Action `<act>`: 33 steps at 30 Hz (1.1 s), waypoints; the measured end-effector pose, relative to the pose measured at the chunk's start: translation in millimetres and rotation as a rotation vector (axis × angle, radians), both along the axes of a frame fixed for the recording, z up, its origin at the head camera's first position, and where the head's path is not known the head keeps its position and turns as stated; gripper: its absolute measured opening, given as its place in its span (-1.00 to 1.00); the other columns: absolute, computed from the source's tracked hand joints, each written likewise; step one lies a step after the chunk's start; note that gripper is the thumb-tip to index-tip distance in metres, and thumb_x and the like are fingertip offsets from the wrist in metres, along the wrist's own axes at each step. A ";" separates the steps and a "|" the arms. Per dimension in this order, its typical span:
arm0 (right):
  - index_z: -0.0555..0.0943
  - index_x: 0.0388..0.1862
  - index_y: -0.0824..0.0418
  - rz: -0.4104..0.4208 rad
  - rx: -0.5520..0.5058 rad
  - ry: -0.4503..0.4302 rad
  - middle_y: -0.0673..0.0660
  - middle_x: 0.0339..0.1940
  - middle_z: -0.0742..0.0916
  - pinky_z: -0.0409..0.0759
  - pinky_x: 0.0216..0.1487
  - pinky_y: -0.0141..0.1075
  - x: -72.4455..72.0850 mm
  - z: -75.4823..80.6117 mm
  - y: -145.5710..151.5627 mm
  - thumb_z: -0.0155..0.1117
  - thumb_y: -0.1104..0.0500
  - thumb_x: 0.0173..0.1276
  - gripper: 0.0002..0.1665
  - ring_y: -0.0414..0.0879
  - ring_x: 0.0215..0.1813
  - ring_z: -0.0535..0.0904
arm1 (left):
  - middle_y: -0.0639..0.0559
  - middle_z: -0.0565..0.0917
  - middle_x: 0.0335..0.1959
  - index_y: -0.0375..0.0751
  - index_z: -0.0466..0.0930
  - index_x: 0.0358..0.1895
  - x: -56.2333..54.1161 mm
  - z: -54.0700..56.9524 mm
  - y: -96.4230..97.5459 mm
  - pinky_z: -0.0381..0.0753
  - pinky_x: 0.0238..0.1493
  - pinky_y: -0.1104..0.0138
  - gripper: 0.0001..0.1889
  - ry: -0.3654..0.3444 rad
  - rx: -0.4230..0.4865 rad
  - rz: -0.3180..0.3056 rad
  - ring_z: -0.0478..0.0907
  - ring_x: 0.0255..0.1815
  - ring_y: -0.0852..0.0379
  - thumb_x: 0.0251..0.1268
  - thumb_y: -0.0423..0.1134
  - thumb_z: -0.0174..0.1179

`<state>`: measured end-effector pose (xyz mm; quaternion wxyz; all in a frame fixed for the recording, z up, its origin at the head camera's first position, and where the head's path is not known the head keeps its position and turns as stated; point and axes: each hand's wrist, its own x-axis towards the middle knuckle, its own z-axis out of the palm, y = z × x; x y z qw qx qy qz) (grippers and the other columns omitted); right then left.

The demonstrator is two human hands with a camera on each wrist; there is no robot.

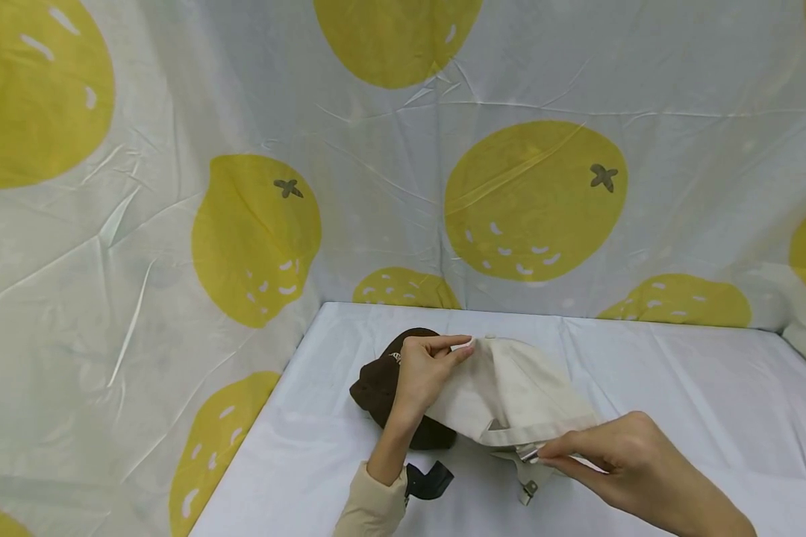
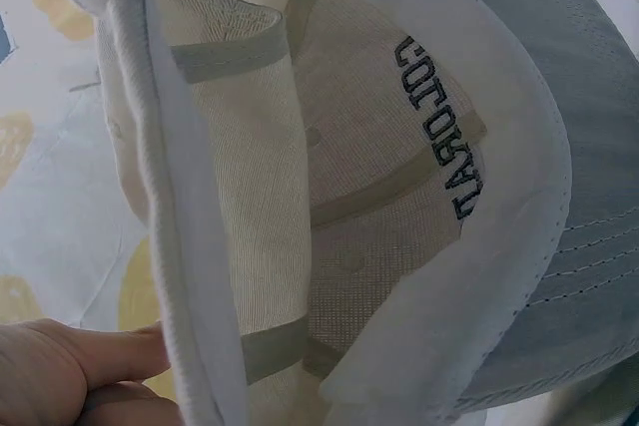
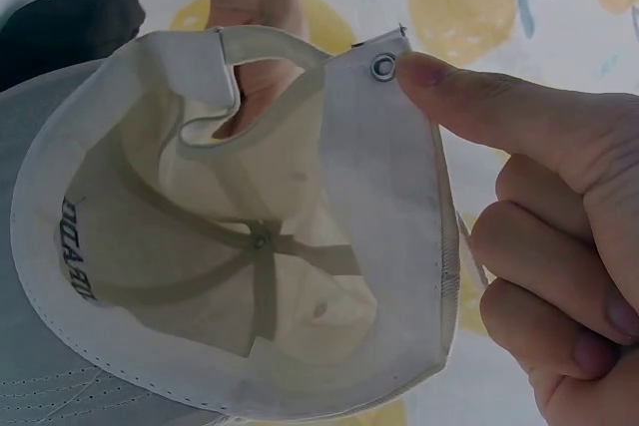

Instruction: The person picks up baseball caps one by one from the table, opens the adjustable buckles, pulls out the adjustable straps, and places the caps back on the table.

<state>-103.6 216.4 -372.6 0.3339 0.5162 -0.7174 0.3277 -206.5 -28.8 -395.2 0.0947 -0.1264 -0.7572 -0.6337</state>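
Note:
A cream baseball cap (image 1: pixel 524 388) is held above the white surface, its back opening toward me. My left hand (image 1: pixel 426 369) pinches it at the left of its crown, thumb and index finger nearly together. At the lower back edge, my right hand (image 1: pixel 634 462) pinches the cap beside a metal piece (image 1: pixel 527 453). Its thumb lies by a metal eyelet (image 3: pixel 383 68) in the right wrist view. A loose strap with a buckle (image 1: pixel 528 490) hangs below. Dark letters (image 2: pixel 439 127) show inside, in the left wrist view. The brim (image 2: pixel 589 197) points away at right there.
A dark brown cap (image 1: pixel 377 388) lies behind my left hand, partly hidden by it and the cream cap. White cloth (image 1: pixel 678 395) covers the table. Lemon-print curtains (image 1: pixel 383 171) stand behind and at the left. A black wrist mount (image 1: pixel 430 481) sits on my left wrist.

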 end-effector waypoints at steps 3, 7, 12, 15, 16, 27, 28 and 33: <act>0.80 -0.31 0.00 0.008 0.016 -0.026 -0.17 -0.46 0.82 0.27 -0.43 -0.82 1.1 -0.3 0.0 0.27 -0.01 0.55 -0.74 -0.54 -0.59 0.39 | 0.15 0.39 -0.79 -0.29 0.86 -0.20 -1.3 -2.0 0.0 0.07 -0.62 0.52 -0.86 -0.011 0.012 -0.001 0.04 -0.69 0.37 0.17 -0.40 0.50; 0.78 -0.30 -0.07 -0.016 0.085 -0.093 -0.24 -0.41 0.82 0.39 -0.38 -0.78 5.6 2.8 1.5 0.23 -0.07 0.55 -0.74 -0.58 -0.48 0.52 | -0.18 0.72 -0.56 -0.28 0.87 -0.24 -2.8 -4.0 1.4 0.10 -0.59 0.53 -0.90 -0.021 0.035 -0.013 0.05 -0.66 0.39 0.18 -0.39 0.50; 0.77 -0.29 -0.15 -0.044 0.127 -0.089 -0.32 -0.39 0.80 0.39 -0.34 -0.78 6.6 3.8 2.6 0.22 -0.09 0.56 -0.75 -0.60 -0.46 0.50 | -0.26 0.80 -0.40 -0.33 0.86 -0.27 -3.7 -6.8 3.3 0.15 -0.59 0.53 -0.91 -0.033 0.069 -0.024 0.11 -0.66 0.39 0.17 -0.40 0.50; 0.77 -0.30 -0.17 -0.063 0.141 -0.071 -0.37 -0.39 0.78 0.36 -0.35 -0.80 6.4 2.4 2.6 0.19 -0.10 0.57 -0.73 -0.62 -0.47 0.46 | -0.13 0.68 -0.62 -0.34 0.86 -0.29 -3.5 -7.7 4.5 0.12 -0.62 0.53 -0.92 -0.031 0.075 -0.019 0.11 -0.69 0.39 0.17 -0.39 0.51; 0.77 -0.31 -0.20 -0.081 0.151 -0.070 -0.40 -0.39 0.77 0.36 -0.34 -0.80 6.6 2.1 2.7 0.16 -0.13 0.58 -0.70 -0.64 -0.46 0.46 | -0.07 0.61 -0.69 -0.34 0.86 -0.30 -3.3 -7.8 4.8 0.10 -0.63 0.53 -0.91 -0.028 0.075 -0.016 0.09 -0.70 0.38 0.16 -0.38 0.51; 0.77 -0.28 -0.14 -0.060 0.156 -0.192 -0.33 -0.55 0.70 0.25 -0.43 -0.81 3.5 -5.6 5.0 0.35 -0.05 0.48 -0.87 -0.64 -0.52 0.31 | 0.19 0.31 -0.83 -0.31 0.86 -0.34 -2.4 -7.4 7.0 0.08 -0.68 0.50 -0.92 -0.008 0.105 0.003 0.09 -0.73 0.38 0.17 -0.35 0.52; 0.77 -0.28 -0.15 -0.081 0.148 -0.196 -0.33 -0.62 0.64 0.24 -0.44 -0.80 2.9 -6.1 5.1 0.34 -0.07 0.49 -0.86 -0.65 -0.53 0.27 | 0.20 0.30 -0.82 -0.31 0.86 -0.34 -2.1 -7.3 7.3 0.08 -0.68 0.50 -0.93 -0.007 0.107 0.001 0.09 -0.73 0.37 0.16 -0.36 0.52; 0.78 -0.29 -0.11 -0.267 0.046 -0.197 -0.19 -0.80 0.30 0.16 -0.50 -0.77 -1.4 -6.1 2.6 0.27 -0.20 0.49 -0.71 -0.64 -0.53 0.03 | 0.23 0.40 -0.76 -0.34 0.86 -0.34 0.5 -5.6 8.8 0.16 -0.63 0.52 -0.95 -0.002 0.119 -0.032 0.14 -0.68 0.37 0.17 -0.40 0.49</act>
